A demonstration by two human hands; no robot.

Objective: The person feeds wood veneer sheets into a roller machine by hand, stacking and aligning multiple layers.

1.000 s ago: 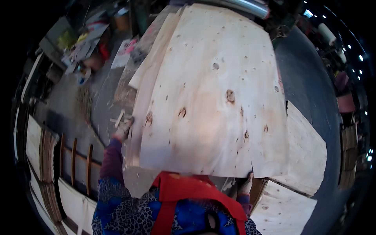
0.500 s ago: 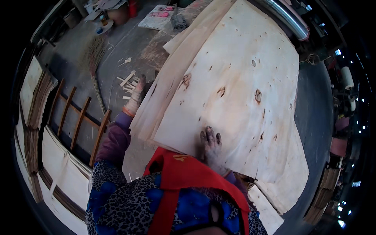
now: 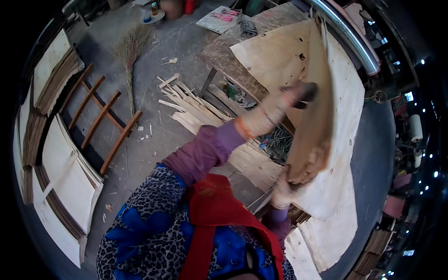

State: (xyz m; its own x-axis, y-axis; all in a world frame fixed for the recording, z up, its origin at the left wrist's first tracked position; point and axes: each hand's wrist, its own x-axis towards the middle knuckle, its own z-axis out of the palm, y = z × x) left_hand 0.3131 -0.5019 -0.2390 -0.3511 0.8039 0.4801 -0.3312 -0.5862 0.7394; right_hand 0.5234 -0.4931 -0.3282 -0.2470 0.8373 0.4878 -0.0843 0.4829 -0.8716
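A pale wood veneer sheet (image 3: 273, 53) with dark knots is lifted and curled over, its brownish fold standing over the stack of veneer sheets (image 3: 346, 116). My left hand (image 3: 298, 94), in a light glove with darkened fingertips, reaches across to the right and is at the curled sheet. Its fingers are smeared by motion, so their grip is unclear. Lower down, my right hand (image 3: 281, 190) is closed at the near end of the curled sheet, where the wood bunches up. The sheet partly hides the right fingers.
Below the stack are long veneer strips (image 3: 200, 112) and a tangle of dark scraps (image 3: 277, 144). A straw broom (image 3: 132, 51) and wooden slatted frame (image 3: 100, 119) lie left, near stacked veneer (image 3: 70, 172). A metal roller (image 3: 347, 35) runs along the far right.
My left hand has swung from the stack's left edge rightward over it. The top sheet, flat before, is lifted and curled, uncovering strips and scraps. My right hand has moved slightly right.
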